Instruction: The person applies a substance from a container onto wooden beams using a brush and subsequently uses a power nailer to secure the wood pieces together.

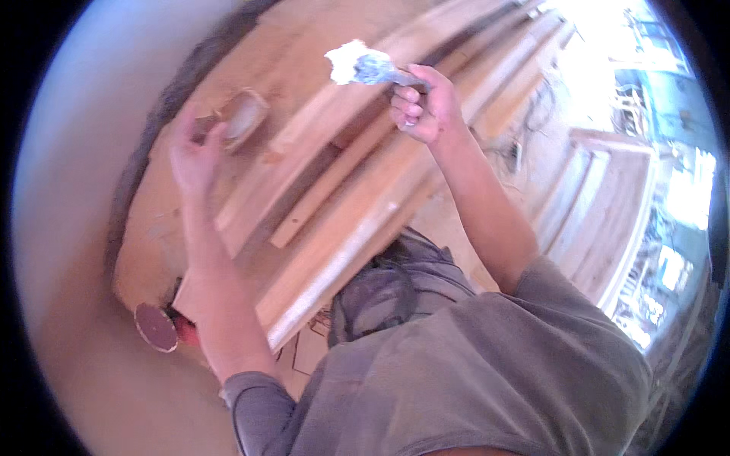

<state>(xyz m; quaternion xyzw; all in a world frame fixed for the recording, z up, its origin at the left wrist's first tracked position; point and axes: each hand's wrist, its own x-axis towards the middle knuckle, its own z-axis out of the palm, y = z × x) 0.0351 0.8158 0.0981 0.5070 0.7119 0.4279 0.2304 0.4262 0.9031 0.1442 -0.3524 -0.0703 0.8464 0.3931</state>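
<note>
Raised over the boards, my right hand [426,102] is closed round the handle of a putty knife [384,72]. Its flared grey blade carries a thick lump of white paste [347,61]. At the left, my left hand [196,156] is lifted with thumb and fingers apart, somewhat blurred. Close beside its fingertips lies a small open tub [247,114] with something pale inside; I cannot tell whether they touch. Long wooden boards [346,175] run diagonally beneath both hands.
A sander with a round reddish-brown disc [156,327] and a red body [186,331] lies by my left forearm. A wooden frame or panel [589,205] stands at the right. A dark curved strip [141,159] borders the far left.
</note>
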